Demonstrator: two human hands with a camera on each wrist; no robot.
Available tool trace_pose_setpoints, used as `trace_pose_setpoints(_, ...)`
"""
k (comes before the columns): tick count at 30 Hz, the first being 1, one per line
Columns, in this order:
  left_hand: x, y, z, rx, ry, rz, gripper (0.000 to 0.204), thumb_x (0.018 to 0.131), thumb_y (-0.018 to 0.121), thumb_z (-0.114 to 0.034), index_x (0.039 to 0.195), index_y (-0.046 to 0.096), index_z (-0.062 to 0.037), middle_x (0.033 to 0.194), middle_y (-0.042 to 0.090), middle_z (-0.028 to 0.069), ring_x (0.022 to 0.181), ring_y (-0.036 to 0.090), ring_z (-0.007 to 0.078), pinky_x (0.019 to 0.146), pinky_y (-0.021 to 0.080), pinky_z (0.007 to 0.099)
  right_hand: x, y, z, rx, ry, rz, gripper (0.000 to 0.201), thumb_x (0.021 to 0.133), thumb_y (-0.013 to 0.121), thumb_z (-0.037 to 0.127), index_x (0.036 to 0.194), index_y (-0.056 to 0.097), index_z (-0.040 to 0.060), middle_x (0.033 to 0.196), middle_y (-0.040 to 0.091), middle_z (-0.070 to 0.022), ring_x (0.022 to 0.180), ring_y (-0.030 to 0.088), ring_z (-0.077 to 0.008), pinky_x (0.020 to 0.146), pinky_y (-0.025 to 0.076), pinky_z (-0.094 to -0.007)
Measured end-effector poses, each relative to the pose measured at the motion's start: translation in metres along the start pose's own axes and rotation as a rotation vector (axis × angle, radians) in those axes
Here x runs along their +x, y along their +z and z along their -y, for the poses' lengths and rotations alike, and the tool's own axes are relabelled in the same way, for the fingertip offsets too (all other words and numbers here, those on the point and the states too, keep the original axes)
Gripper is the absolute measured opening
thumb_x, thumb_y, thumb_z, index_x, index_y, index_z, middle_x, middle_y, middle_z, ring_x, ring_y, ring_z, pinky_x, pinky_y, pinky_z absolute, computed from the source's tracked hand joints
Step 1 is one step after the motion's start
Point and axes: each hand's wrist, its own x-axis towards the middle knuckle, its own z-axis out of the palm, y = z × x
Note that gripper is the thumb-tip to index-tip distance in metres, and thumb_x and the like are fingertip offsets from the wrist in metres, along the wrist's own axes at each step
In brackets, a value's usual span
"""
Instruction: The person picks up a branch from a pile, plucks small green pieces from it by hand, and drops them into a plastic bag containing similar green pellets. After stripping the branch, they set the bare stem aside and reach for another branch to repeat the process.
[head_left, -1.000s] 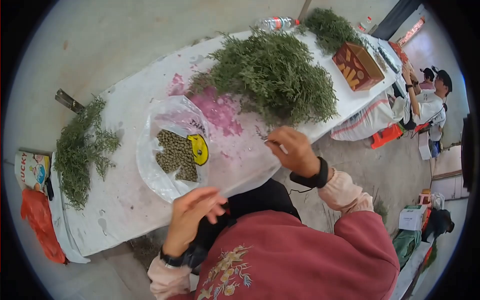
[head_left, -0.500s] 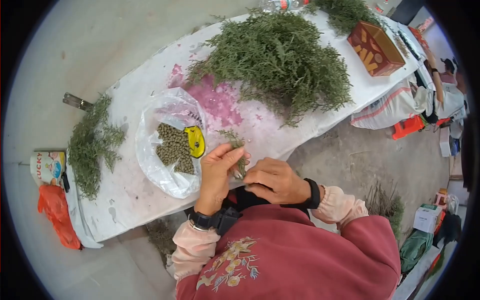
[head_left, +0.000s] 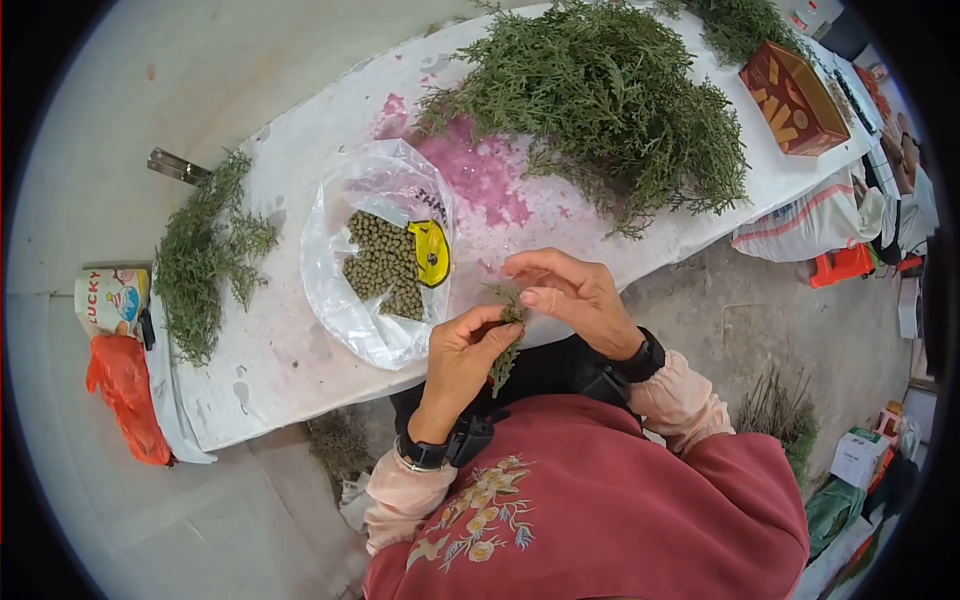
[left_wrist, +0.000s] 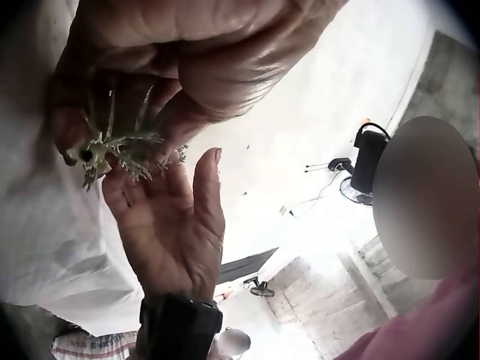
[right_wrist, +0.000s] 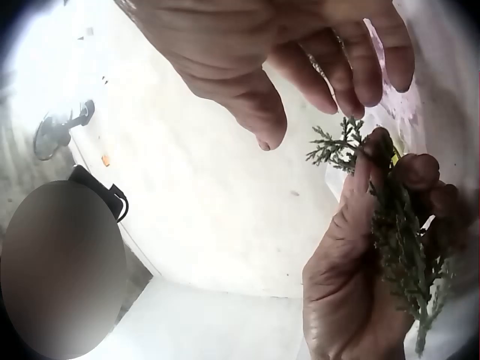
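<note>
In the head view my left hand [head_left: 462,362] pinches a small evergreen sprig [head_left: 505,368] between thumb and fingers, just over the table's near edge. The right wrist view shows the scaly green sprig [right_wrist: 401,240] lying along that hand's fingers, one tip poking out above. My right hand [head_left: 585,300] is beside it, thumb and fingers spread apart and nothing gripped. Left of the hands lies a clear plastic bag [head_left: 330,305] with brown pellets [head_left: 380,260] and a yellow disc-shaped item [head_left: 430,252] in it. A big heap of evergreen branches [head_left: 610,100] covers the table's far side.
More cut branches [head_left: 205,265] lie at the table's left end, near a "LUCKY" package [head_left: 112,298] and a red plastic bag [head_left: 130,395]. An open brown box [head_left: 795,100] stands to the right. Pink stains mark the white table [head_left: 300,380]. A woven sack [head_left: 800,220] sits beyond the edge.
The hands came together at the sprig, which the left hand now holds. Since half a second ago the right hand's fingers have released it and spread. The head view has shifted.
</note>
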Motion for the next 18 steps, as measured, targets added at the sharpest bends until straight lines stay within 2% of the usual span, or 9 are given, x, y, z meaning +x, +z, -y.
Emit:
trace_pose_setpoints(5, -0.004, -0.001, 0.0, 0.093, 0.03, 0.027, 0.015, 0.082, 0.061, 0.0, 0.096, 0.063, 0.0022, 0.083, 0.064, 0.003, 0.075, 0.059, 0.0075, 0.068, 0.048, 0.0204, 0.002, 0.009, -0.001, -0.175, -0.006, 0.07, 0.028, 0.084, 0.063, 0.011, 0.109, 0.059, 0.0, 0.102, 0.06, -0.0051, 0.095, 0.053, -0.0106, 0.083, 0.043, -0.0261)
trace_pose_setpoints(8, -0.007, -0.003, 0.0, 0.125, 0.043, 0.008, 0.015, 0.082, 0.062, 0.0, 0.096, 0.063, 0.002, 0.082, 0.064, 0.0019, 0.075, 0.058, 0.0063, 0.068, 0.047, 0.0198, 0.002, 0.012, -0.01, -0.185, -0.004, 0.058, 0.026, 0.084, 0.063, 0.01, 0.107, 0.059, -0.0001, 0.099, 0.06, -0.0045, 0.09, 0.054, -0.0097, 0.079, 0.044, -0.0246)
trace_pose_setpoints(10, -0.011, -0.005, 0.0, 0.165, 0.08, 0.003, 0.012, 0.082, 0.061, -0.003, 0.093, 0.062, 0.0016, 0.077, 0.062, -0.0001, 0.069, 0.054, 0.0045, 0.062, 0.044, 0.0187, 0.003, 0.015, -0.013, -0.193, -0.002, 0.054, 0.025, 0.083, 0.063, 0.01, 0.107, 0.059, -0.0001, 0.097, 0.061, -0.0042, 0.088, 0.055, -0.0093, 0.077, 0.045, -0.0239)
trace_pose_setpoints(13, -0.016, -0.005, 0.0, 0.165, 0.104, -0.015, 0.012, 0.082, 0.061, -0.005, 0.092, 0.061, 0.0016, 0.075, 0.061, -0.0011, 0.066, 0.053, 0.0037, 0.059, 0.043, 0.0183, 0.004, 0.02, -0.016, -0.186, 0.085, 0.048, 0.021, 0.084, 0.062, 0.008, 0.103, 0.06, -0.001, 0.092, 0.062, -0.0035, 0.081, 0.056, -0.0081, 0.072, 0.046, -0.0221)
trace_pose_setpoints(18, -0.022, -0.01, -0.001, 0.122, 0.132, -0.063, 0.013, 0.082, 0.063, -0.005, 0.093, 0.06, 0.0016, 0.074, 0.06, -0.0009, 0.067, 0.053, 0.004, 0.06, 0.043, 0.0188, 0.005, 0.029, -0.023, -0.05, 0.089, 0.008, 0.017, 0.086, 0.06, 0.008, 0.1, 0.061, -0.0014, 0.087, 0.063, -0.0044, 0.08, 0.057, -0.0091, 0.07, 0.046, -0.0226)
